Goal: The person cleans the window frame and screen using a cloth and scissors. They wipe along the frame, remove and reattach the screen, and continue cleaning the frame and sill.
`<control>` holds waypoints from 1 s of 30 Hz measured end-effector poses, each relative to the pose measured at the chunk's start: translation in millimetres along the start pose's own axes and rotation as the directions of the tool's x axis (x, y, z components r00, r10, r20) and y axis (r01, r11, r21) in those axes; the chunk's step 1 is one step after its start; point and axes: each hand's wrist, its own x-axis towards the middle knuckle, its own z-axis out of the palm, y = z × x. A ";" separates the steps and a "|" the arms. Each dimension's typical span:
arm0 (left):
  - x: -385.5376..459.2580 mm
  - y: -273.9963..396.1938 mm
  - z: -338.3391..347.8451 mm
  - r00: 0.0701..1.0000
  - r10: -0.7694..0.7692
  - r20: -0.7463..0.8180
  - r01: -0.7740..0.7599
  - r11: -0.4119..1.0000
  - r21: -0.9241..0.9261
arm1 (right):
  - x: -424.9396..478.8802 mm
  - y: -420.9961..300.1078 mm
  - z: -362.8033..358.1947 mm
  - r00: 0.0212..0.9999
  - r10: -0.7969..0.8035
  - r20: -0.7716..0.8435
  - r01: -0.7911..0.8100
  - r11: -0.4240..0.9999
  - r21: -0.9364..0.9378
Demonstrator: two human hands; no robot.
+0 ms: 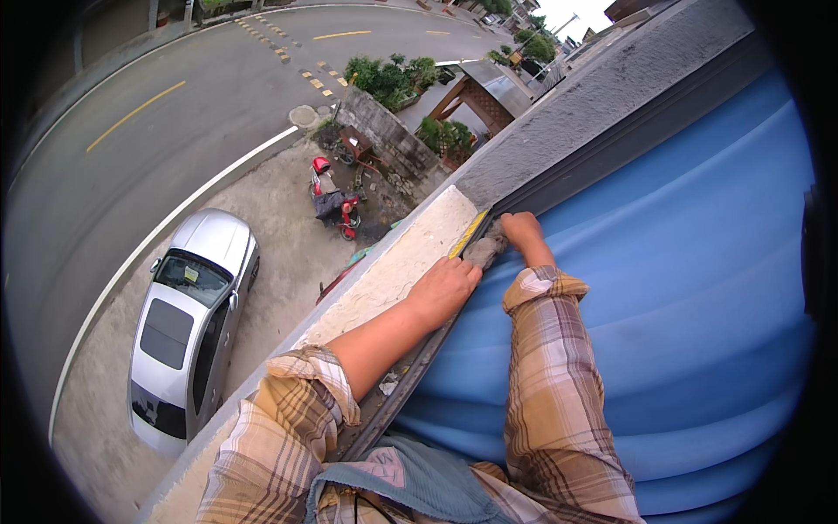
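A wad of grey cloth lies along the dark window track. My right hand is closed around its upper end, at the corner by the window frame. My left hand rests on the track with curled fingers touching the cloth's lower end; whether they grip it is hidden. A narrow yellow strip runs along the outer edge of the track, just above my left fingers. Outside the track is a rough cream-coloured ledge.
A blue curtain hangs close on the right, beside my right forearm. The dark window frame and grey wall rise ahead. Beyond the ledge is a drop to a yard with a silver car and red scooter.
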 end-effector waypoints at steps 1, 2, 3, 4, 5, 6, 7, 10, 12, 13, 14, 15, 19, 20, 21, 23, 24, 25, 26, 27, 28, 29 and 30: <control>0.0 -1.2 0.6 1.000 0.000 -0.001 0.000 1.000 -0.002 | 1.1 2.0 0.5 0.998 -0.021 -0.061 0.020 1.000 -0.004; -0.4 -2.1 1.3 1.000 -0.002 0.005 0.002 1.000 -0.001 | 2.0 4.3 1.2 0.992 -0.041 -0.123 0.040 0.999 -0.009; -0.4 -2.7 2.1 1.000 -0.002 0.010 0.002 1.000 0.001 | 2.8 5.0 0.3 0.981 -0.061 -0.185 0.059 0.998 -0.015; -0.2 -3.0 3.1 1.000 -0.002 0.015 0.002 1.000 0.003 | 4.6 5.2 -1.3 0.989 -0.034 -0.142 0.034 0.999 0.000; 0.0 -2.6 4.2 0.999 0.000 0.032 -0.001 1.000 0.017 | 6.7 5.3 -3.5 0.995 -0.005 -0.099 0.007 1.000 0.013; -0.6 -0.9 2.8 0.998 0.001 0.055 -0.003 1.000 0.030 | 7.4 5.4 -3.7 0.998 0.025 -0.051 -0.023 0.999 0.027; -1.0 1.0 1.4 0.997 0.003 0.078 -0.006 0.999 0.043 | 8.1 6.2 -4.7 0.998 0.035 -0.061 -0.033 0.999 0.041; -1.7 0.1 -2.3 0.997 -0.001 0.083 -0.004 0.998 0.065 | 3.2 -0.7 -6.0 0.994 0.014 -0.111 -0.010 0.999 0.034; -2.9 -1.3 -2.8 0.998 0.001 0.059 -0.005 0.997 0.079 | -4.4 -8.6 -7.3 0.982 -0.066 -0.180 0.059 0.997 -0.044; -2.9 -0.8 -2.6 0.999 0.005 0.046 -0.009 0.997 0.083 | -3.7 -6.6 -5.5 0.982 -0.059 -0.177 0.052 0.998 -0.045; -3.1 -0.9 -2.8 0.998 0.000 0.057 -0.005 0.996 0.088 | -3.2 -6.3 -2.9 0.983 -0.052 -0.174 0.045 0.998 -0.044; -2.0 0.8 -3.0 0.998 0.004 0.067 -0.010 0.996 0.088 | -1.6 -1.0 -2.1 0.983 -0.039 -0.177 0.032 0.998 -0.046; 1.1 0.3 -7.2 0.994 0.004 0.109 -0.008 0.999 0.037 | -7.2 3.0 5.3 0.993 0.040 -0.110 -0.034 0.998 0.049; 2.3 1.5 -7.1 0.993 0.011 0.118 -0.016 0.999 0.045 | -2.7 13.3 13.5 0.988 0.002 -0.157 0.002 1.000 0.025; 1.5 2.2 -7.3 0.992 0.013 0.125 -0.020 0.998 0.056 | -4.6 10.5 15.7 0.979 -0.041 -0.200 0.042 0.999 0.000; 3.3 2.9 -7.2 0.989 0.016 0.149 -0.027 0.997 0.070 | -0.2 13.1 -4.8 0.989 0.118 0.093 -0.134 0.972 0.193; 3.6 0.7 -9.8 0.986 0.007 0.164 -0.020 0.996 0.082 | -3.6 2.6 -18.9 0.954 0.162 0.253 -0.230 0.936 0.267; 3.3 -0.6 -10.5 0.983 -0.001 0.185 -0.016 0.996 0.090 | -7.6 -6.0 -32.7 0.959 0.152 0.240 -0.216 0.939 0.268; 2.8 -2.0 -11.1 0.987 -0.003 0.159 -0.010 0.996 0.085 | -10.6 -15.5 -47.1 0.964 0.142 0.227 -0.202 0.942 0.268; 1.8 -1.3 -9.6 0.990 0.001 0.139 -0.012 0.997 0.072 | -10.1 -16.2 -56.7 0.966 0.144 0.213 -0.199 0.942 0.269; 1.0 -0.5 -8.1 0.993 0.006 0.119 -0.013 0.998 0.061 | -5.8 -15.7 -63.6 0.975 0.146 0.165 -0.184 0.952 0.246; 0.8 0.2 -6.6 0.992 0.008 0.123 -0.016 0.998 0.059 | -4.8 -17.1 -65.4 0.977 0.143 0.161 -0.179 0.954 0.239; 0.7 -0.6 -7.3 0.992 0.007 0.128 -0.015 0.998 0.061 | -7.0 -24.1 -66.2 0.978 0.134 0.161 -0.170 0.957 0.235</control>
